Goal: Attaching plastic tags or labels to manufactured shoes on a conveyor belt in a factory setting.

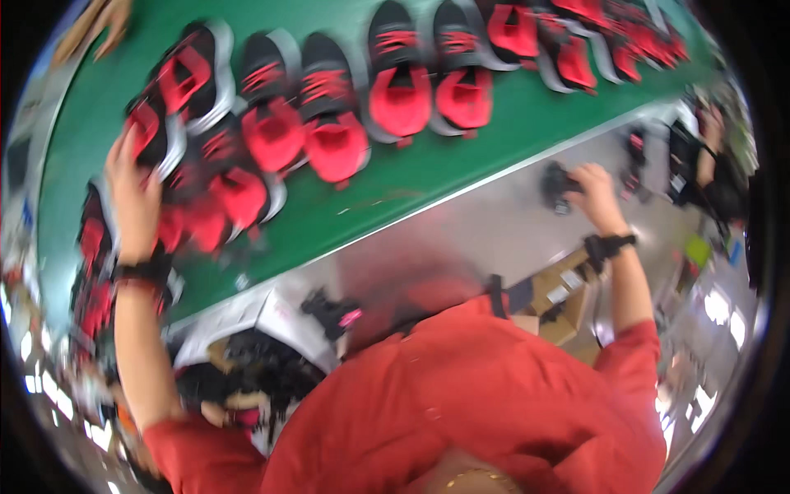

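Black and red sneakers with white soles stand in rows on a green tabletop (395, 185). My left hand (136, 198) is at the left end, its fingers closed about the red heel of a sneaker (152, 136). Just below that hand, more sneakers (234, 193) are smeared by motion. My right hand (597, 196) is off to the right, beyond the table's edge and over the grey floor. Its fingers are curled at a small dark object (558, 189), too blurred to name.
Under the table's near edge stands a white box (263, 329) with dark items. A cardboard box (564, 292) is on the floor at right. Another person's hand (103, 25) rests at the far left; a further person's arm (709, 144) shows at far right.
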Demonstrator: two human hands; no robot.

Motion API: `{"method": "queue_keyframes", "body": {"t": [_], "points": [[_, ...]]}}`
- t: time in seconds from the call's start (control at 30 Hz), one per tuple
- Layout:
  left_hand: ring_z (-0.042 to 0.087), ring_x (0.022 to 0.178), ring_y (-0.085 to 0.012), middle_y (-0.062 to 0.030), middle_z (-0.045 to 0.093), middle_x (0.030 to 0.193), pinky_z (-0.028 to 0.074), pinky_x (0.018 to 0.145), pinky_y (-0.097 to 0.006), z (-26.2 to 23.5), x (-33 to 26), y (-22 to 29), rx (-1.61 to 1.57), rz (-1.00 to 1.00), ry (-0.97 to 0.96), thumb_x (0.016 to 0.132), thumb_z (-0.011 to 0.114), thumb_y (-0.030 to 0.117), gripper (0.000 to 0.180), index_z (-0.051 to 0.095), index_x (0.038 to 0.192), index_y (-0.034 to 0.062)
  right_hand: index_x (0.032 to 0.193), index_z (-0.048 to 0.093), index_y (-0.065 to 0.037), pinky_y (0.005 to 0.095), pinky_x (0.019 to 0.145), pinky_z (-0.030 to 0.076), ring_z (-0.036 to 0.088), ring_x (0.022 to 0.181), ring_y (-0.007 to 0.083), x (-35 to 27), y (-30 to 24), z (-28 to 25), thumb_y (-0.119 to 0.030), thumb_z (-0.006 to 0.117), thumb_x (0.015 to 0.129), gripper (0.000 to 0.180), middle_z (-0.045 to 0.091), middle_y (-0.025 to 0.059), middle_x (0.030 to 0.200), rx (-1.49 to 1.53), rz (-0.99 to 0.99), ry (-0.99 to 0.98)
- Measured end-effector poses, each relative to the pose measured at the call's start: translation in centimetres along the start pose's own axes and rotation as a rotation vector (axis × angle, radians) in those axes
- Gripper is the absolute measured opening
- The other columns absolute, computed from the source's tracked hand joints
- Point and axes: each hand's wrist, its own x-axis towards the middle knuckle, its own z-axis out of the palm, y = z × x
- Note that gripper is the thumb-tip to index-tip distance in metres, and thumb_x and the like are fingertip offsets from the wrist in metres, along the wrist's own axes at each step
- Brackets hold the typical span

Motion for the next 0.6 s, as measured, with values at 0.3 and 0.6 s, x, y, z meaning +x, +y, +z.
{"method": "queue_keyframes", "body": {"t": [0.3,0.6], "points": [[0.061,0.083,-0.0151,-0.0082,0.060,0.118,0.050,0.076,-0.029,-1.7,-1.3,-5.0,-0.321,-0.280,-0.228,0.077,0.062,-0.003,0.059,0.050,0.133,0.0080,0.080,0.062,0.001,0.0366,0.067,0.047,0.061,0.074,0.0273,-0.8,0.9,-0.9,-0.003,0.075,0.068,0.018,0.061,0.0115,0.080,0.228,0.081,0.052],[0.064,0.099,-0.0333,-0.0129,0.066,0.108,0.053,0.084,-0.038,-0.2,-2.5,-6.2,-0.255,0.052,-0.094,0.076,0.066,-0.001,0.031,0.065,0.106,0.0050,0.120,0.045,-0.005,0.0268,0.052,0.048,0.061,0.057,0.0144,12.9,-28.3,-4.8,-0.018,0.047,0.102,0.023,0.063,0.0063,0.079,1.265,0.103,-0.402]]}}
